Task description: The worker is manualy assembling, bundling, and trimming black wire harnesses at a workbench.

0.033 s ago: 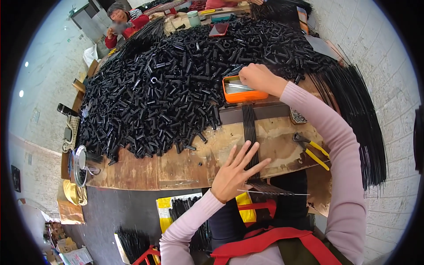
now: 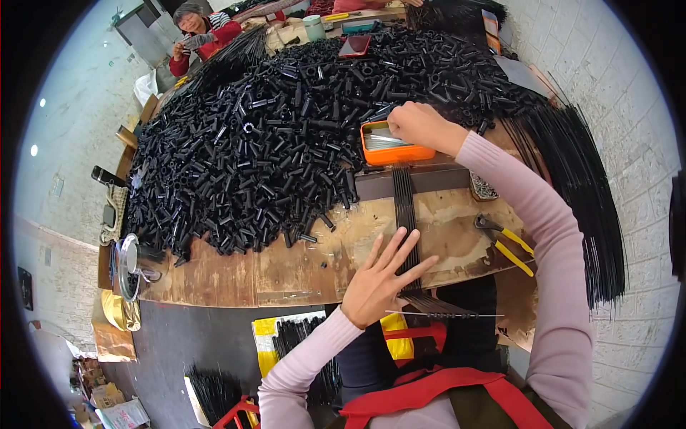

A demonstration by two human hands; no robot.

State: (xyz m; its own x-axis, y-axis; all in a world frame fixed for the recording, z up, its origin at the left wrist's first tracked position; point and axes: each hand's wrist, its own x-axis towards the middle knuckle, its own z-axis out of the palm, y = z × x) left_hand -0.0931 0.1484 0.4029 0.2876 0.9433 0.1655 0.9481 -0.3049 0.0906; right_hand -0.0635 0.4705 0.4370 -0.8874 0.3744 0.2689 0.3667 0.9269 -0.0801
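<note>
My left hand (image 2: 384,279) lies flat with fingers spread over a narrow bundle of black rods (image 2: 404,204) on the wooden table. At the table's front edge the rods' near ends fan out along a thin silvery rod (image 2: 489,314). My right hand (image 2: 421,127) is closed, knuckles up, over the right side of an orange box (image 2: 400,155). Thin pale metal pins (image 2: 386,141) lie in the box. The right fingertips are hidden, so what they pinch cannot be seen. Yellow-handled pliers (image 2: 511,247) rest to the right of the bundle.
A large heap of black plastic tubes (image 2: 250,143) covers the table's left and far parts. Long black rods (image 2: 579,207) hang over the right edge. A small tray of metal bits (image 2: 482,188) sits under my right forearm. A person (image 2: 204,39) sits at the far left.
My right hand has shifted very slightly over the orange box. The left hand stays on the rods. The person at the far left has moved their hands a little.
</note>
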